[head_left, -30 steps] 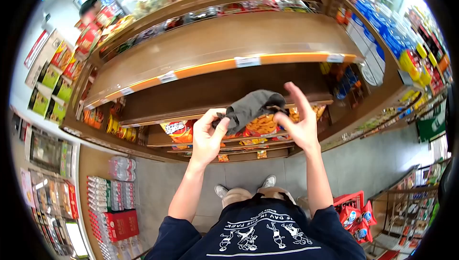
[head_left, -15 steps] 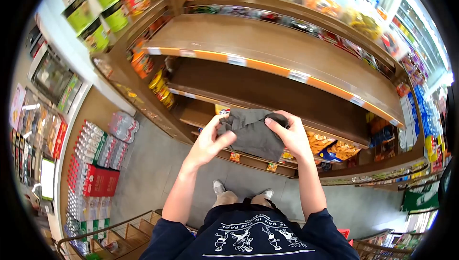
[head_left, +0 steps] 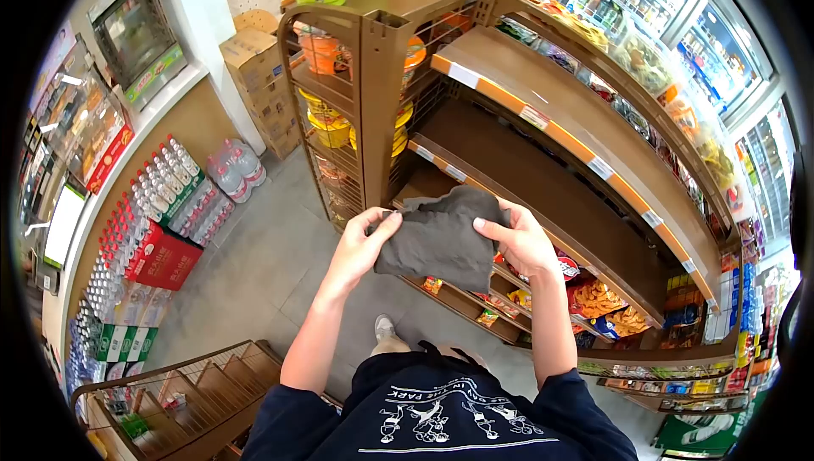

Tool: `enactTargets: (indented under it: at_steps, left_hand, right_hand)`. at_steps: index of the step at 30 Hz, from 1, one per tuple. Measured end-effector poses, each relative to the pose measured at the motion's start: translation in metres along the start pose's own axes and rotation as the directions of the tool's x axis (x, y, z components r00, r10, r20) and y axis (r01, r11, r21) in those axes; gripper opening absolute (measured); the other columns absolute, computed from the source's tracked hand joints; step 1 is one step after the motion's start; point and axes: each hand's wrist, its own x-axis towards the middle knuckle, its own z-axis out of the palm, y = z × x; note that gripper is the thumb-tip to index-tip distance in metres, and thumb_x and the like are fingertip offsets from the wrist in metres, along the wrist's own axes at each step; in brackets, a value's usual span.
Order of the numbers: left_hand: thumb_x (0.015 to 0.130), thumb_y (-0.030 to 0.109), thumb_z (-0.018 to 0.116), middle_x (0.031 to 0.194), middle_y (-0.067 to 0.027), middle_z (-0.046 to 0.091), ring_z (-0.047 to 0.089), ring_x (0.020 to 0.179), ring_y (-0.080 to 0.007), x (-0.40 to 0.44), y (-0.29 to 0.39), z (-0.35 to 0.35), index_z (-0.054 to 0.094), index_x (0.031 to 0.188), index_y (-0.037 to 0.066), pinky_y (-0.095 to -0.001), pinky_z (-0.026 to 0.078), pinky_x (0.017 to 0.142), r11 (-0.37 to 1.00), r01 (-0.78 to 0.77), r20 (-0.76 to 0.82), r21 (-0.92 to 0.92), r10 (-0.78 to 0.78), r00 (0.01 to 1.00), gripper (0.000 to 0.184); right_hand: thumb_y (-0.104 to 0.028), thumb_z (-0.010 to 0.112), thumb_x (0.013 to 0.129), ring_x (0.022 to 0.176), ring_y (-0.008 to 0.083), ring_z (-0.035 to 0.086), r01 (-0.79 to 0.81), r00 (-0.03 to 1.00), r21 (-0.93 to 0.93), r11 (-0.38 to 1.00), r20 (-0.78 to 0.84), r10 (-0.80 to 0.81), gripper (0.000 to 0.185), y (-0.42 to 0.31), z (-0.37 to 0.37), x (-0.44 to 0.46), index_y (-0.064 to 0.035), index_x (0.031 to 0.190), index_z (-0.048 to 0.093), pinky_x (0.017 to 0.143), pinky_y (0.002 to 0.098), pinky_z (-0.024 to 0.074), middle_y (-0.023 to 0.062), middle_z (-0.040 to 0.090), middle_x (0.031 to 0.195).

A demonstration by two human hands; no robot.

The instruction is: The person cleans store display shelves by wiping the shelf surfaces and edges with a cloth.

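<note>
A dark grey cloth (head_left: 441, 240) hangs spread between my two hands, in front of the brown shelf unit. Its left upper edge is pinched between thumb and fingers of my left hand (head_left: 363, 247). On the other side, my right hand (head_left: 524, 242) grips the cloth with the thumb on top and the fingers partly hidden behind it. Behind the cloth and to the right run the brown shelves (head_left: 543, 177), bare on the upper levels in the part I see, with snack bags (head_left: 596, 300) lower down.
Yellow and orange tubs (head_left: 326, 117) fill the shelf's end rack. Cardboard boxes (head_left: 254, 79) are stacked beside a counter. Packed water bottles (head_left: 233, 173) stand on the floor at left. A wire rack (head_left: 195, 385) is at lower left. Glass-door coolers (head_left: 627, 3) line the back.
The view has swung left, bringing the shelf's end and the boxes into sight. The cloth, bunched up earlier, is now opened out flatter between both hands.
</note>
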Motion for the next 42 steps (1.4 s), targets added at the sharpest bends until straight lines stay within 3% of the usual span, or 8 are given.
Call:
enactTargets:
  at_steps: [3, 9, 21, 24, 27, 32, 36, 42]
  left_hand:
    - [0.089, 0.008, 0.067, 0.104, -0.0084, 0.063, 0.059, 0.093, -0.0173, -0.012, -0.002, 0.007, 0.062, 0.109, 0.001, -0.0277, 0.050, 0.074, 0.797, -0.337, -0.243, 0.501, 0.503, 0.829, 0.022]
    - [0.082, 0.006, 0.071, 0.133, -0.0119, 0.050, 0.047, 0.123, -0.0313, -0.040, 0.047, 0.033, 0.057, 0.131, 0.010, -0.0407, 0.043, 0.101, 0.597, -0.646, 0.336, 0.475, 0.556, 0.760, 0.051]
    - [0.073, 0.012, 0.075, 0.144, -0.0069, 0.045, 0.041, 0.131, -0.0287, -0.049, 0.048, 0.053, 0.063, 0.122, 0.025, -0.0467, 0.037, 0.103, 0.049, -0.754, 0.618, 0.655, 0.539, 0.572, 0.052]
    - [0.073, 0.010, 0.076, 0.134, -0.0057, 0.054, 0.046, 0.128, -0.0278, -0.051, 0.055, 0.056, 0.067, 0.111, 0.018, -0.0469, 0.039, 0.100, 0.069, -0.748, 0.574, 0.660, 0.597, 0.561, 0.040]
    - [0.072, 0.003, 0.077, 0.118, -0.0066, 0.064, 0.055, 0.121, -0.0296, -0.056, 0.057, 0.051, 0.068, 0.095, 0.009, -0.0473, 0.044, 0.096, 0.082, -0.733, 0.489, 0.675, 0.695, 0.528, 0.026]
    - [0.076, -0.006, 0.069, 0.097, -0.0095, 0.069, 0.064, 0.106, -0.0315, -0.075, 0.072, 0.034, 0.064, 0.092, 0.004, -0.0468, 0.044, 0.097, 0.308, -0.519, 0.124, 0.797, 0.757, 0.641, 0.019]
    - [0.083, -0.004, 0.066, 0.093, -0.0126, 0.069, 0.065, 0.091, -0.0255, -0.084, 0.088, 0.019, 0.064, 0.094, 0.000, -0.0323, 0.051, 0.081, 0.305, -0.349, 0.054, 0.886, 0.680, 0.731, 0.012]
    - [0.085, 0.000, 0.067, 0.087, -0.0125, 0.069, 0.068, 0.078, -0.0231, -0.070, 0.102, 0.011, 0.066, 0.094, -0.001, -0.0308, 0.052, 0.072, 0.443, -0.408, -0.025, 0.798, 0.702, 0.712, 0.009]
  right_hand:
    - [-0.013, 0.072, 0.089, 0.094, 0.0127, 0.064, -0.038, 0.999, 0.026, 0.999, -0.015, 0.039, 0.041, -0.008, 0.015, 0.005, 0.0037, 0.122, 0.055, 0.079, 0.0275, 0.0524, 0.0088, 0.066, 0.111]
    - [-0.014, 0.063, 0.095, 0.088, 0.0098, 0.064, -0.004, 0.983, 0.095, 0.995, 0.183, -0.013, 0.027, -0.005, 0.031, 0.019, 0.0026, 0.117, 0.059, 0.068, 0.0237, 0.0500, 0.0058, 0.068, 0.104]
    - [-0.009, 0.051, 0.099, 0.096, 0.0162, 0.065, -0.073, 0.957, 0.029, 0.997, 0.283, 0.062, 0.041, -0.008, -0.007, -0.003, -0.0051, 0.140, 0.047, 0.071, 0.0310, 0.0602, 0.0086, 0.062, 0.120]
    - [0.002, 0.044, 0.097, 0.106, 0.0215, 0.062, -0.010, 0.962, 0.187, 0.982, 0.271, -0.041, 0.063, -0.024, -0.006, -0.019, -0.0165, 0.154, 0.026, 0.081, 0.0432, 0.0617, 0.0126, 0.038, 0.146]
    - [0.003, 0.042, 0.098, 0.104, 0.0226, 0.063, 0.060, 0.960, 0.169, 0.984, 0.259, -0.103, 0.056, -0.026, -0.018, -0.021, -0.0127, 0.151, 0.035, 0.081, 0.0450, 0.0613, 0.0117, 0.045, 0.141]
    - [-0.010, 0.053, 0.099, 0.094, 0.0233, 0.068, 0.137, 0.962, 0.087, 0.987, 0.227, -0.153, 0.037, -0.026, -0.041, -0.015, 0.0098, 0.130, 0.052, 0.080, 0.0375, 0.0617, 0.0190, 0.065, 0.111]
    - [-0.002, 0.071, 0.087, 0.087, 0.0161, 0.068, 0.203, 0.883, -0.257, 0.945, 0.465, -0.064, 0.052, -0.041, -0.046, -0.025, 0.0106, 0.133, 0.049, 0.074, 0.0294, 0.0597, 0.0167, 0.067, 0.108]
    - [-0.010, 0.064, 0.092, 0.060, 0.0086, 0.063, 0.159, 0.980, -0.529, 0.833, 0.190, -0.066, 0.016, -0.055, -0.026, -0.034, 0.0029, 0.099, 0.070, 0.051, 0.0237, 0.0508, 0.0081, 0.070, 0.077]
